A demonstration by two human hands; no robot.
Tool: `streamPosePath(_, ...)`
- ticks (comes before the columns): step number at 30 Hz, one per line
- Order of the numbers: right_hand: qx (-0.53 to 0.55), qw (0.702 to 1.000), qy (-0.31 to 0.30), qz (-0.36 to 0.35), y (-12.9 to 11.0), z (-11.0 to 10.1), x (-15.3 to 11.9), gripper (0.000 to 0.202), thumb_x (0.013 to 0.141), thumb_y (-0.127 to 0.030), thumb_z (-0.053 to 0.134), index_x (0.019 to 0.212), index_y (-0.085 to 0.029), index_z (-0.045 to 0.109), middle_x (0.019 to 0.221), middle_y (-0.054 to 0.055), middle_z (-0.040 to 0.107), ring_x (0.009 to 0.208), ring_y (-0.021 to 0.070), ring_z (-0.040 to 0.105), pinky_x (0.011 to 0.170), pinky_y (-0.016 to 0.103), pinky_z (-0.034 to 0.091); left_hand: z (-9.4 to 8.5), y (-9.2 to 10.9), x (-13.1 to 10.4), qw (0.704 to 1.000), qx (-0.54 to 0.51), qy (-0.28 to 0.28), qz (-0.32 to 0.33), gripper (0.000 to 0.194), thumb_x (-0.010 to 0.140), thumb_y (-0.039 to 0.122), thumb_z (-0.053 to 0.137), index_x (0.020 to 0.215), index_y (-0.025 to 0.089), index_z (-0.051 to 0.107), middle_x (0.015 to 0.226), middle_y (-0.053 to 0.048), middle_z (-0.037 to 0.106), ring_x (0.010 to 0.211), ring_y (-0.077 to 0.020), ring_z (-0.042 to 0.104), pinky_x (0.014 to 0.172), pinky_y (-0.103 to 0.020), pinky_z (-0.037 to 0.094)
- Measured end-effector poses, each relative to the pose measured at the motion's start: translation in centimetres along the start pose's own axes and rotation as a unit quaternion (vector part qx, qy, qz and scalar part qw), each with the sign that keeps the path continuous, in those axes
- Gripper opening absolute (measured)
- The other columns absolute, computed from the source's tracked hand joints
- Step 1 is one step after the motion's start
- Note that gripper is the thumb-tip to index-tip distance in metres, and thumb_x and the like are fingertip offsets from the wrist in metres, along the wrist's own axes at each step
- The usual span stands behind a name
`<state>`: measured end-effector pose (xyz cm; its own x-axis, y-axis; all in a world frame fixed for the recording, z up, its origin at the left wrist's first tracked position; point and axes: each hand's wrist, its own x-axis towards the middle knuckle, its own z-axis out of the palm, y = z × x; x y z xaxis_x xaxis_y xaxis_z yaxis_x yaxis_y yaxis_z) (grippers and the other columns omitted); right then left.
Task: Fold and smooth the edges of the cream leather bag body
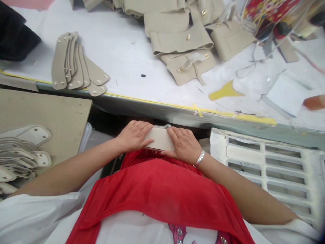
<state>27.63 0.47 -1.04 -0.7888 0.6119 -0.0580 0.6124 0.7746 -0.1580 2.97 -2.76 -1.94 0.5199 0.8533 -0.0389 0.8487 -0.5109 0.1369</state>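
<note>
A beige folded piece (160, 138) lies between my two hands, just above the red apron (162, 189) at my lap. My left hand (135, 135) grips its left end, with the thumb on the near face and the fingers over the top. My right hand (185, 144) holds the right end the same way, and a silver bracelet circles that wrist. A small grey curved bit shows at the piece's top edge beside my right fingers. The underside of the piece is hidden.
On the white table (114, 51) lie curved beige straps (73, 64), beige bag parts (182, 44) with gold fittings and a yellow scrap (225, 91). A board (68, 118) with stacked straps (20, 152) is at left; a white slatted crate (264, 162) stands right.
</note>
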Motion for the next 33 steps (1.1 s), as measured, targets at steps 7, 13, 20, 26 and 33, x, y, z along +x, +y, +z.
streamPosePath(7,0.005,1.0,-0.013,-0.019,0.1,0.0,-0.2,0.09,0.077,-0.077,0.047,0.145,-0.019,0.034,0.136,0.014,0.046,0.108,0.0316,0.046,0.087,0.042,0.03,0.0,-0.4,-0.3,1.0,0.005,0.003,0.018,0.064,0.093,0.057,0.037,0.134,0.008,0.045,0.125,-0.015,0.056,0.109,-0.0274,0.051,0.089,-0.039,0.034)
streamPosePath(13,0.003,1.0,-0.011,-0.01,0.0,0.1,-0.2,0.096,0.08,-0.073,0.047,0.144,-0.005,0.031,0.136,0.019,0.046,0.109,0.0325,0.044,0.091,0.043,0.03,-0.4,-0.5,-0.6,0.998,0.017,-0.028,0.057,0.094,0.079,0.077,0.039,0.146,0.011,0.032,0.131,-0.019,0.048,0.111,-0.0315,0.047,0.089,-0.042,0.033)
streamPosePath(20,-0.015,0.999,-0.027,-0.022,0.0,0.0,-0.2,0.077,0.083,-0.07,0.045,0.146,-0.027,0.033,0.14,0.015,0.041,0.107,0.033,0.046,0.086,0.042,0.031,-0.3,-0.7,-0.7,0.994,0.048,-0.019,0.097,0.065,0.085,0.07,0.038,0.143,0.041,0.036,0.135,-0.017,0.041,0.109,-0.0335,0.047,0.085,-0.045,0.034)
streamPosePath(26,-0.008,0.999,-0.018,-0.033,0.2,-0.2,-0.5,0.074,0.083,-0.071,0.044,0.145,-0.031,0.035,0.138,0.016,0.042,0.109,0.0331,0.046,0.087,0.043,0.032,-0.3,-0.8,-0.9,0.993,0.032,0.011,0.112,0.061,0.085,0.067,0.043,0.14,0.04,0.042,0.13,-0.019,0.044,0.107,-0.0325,0.049,0.085,-0.046,0.038)
streamPosePath(33,0.012,0.999,-0.009,-0.039,0.7,0.0,-0.3,0.071,0.082,-0.068,0.05,0.142,-0.032,0.04,0.138,0.017,0.042,0.111,0.0341,0.047,0.09,0.046,0.034,-0.3,-1.1,-0.7,0.993,0.003,0.03,0.116,0.059,0.084,0.062,0.052,0.137,0.037,0.047,0.131,-0.019,0.046,0.111,-0.0333,0.051,0.087,-0.048,0.041)
